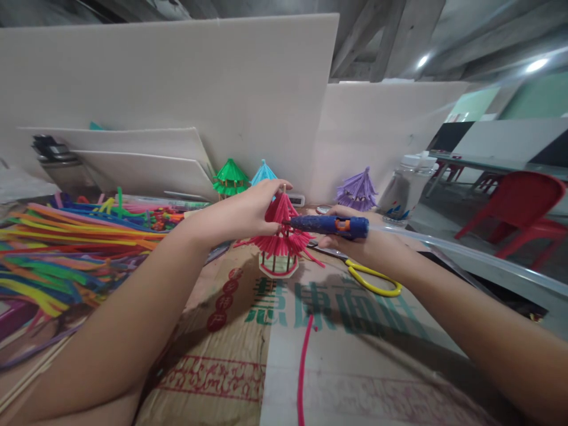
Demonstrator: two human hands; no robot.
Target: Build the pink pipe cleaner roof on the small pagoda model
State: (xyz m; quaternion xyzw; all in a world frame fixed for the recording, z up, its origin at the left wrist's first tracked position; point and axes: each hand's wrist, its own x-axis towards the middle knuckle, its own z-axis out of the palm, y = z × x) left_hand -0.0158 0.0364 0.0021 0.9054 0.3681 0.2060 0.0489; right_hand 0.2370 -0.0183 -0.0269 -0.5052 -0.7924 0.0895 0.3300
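Observation:
A small pavilion model [278, 264] with a two-tiered roof of red pipe cleaners stands upright on the printed cardboard. Round its upper roof, the thumb and fingers of my left hand [255, 207] are closed from the left side. My right hand [361, 245] grips a blue hot glue gun [331, 225], partly hidden behind it. The gun's nozzle points left and reaches the red roof; I cannot tell whether it touches. A long clear glue stick [448, 245] runs out of the gun's back to the right. One loose red pipe cleaner [304, 367] lies in front.
Yellow-handled scissors [377, 289] lie under my right forearm. Piles of coloured pipe cleaners [89, 236] cover the left side. Green [231, 177], light blue [263, 171] and purple [357, 190] pavilions stand behind, near a clear bottle [403, 189] and white boards [177, 83].

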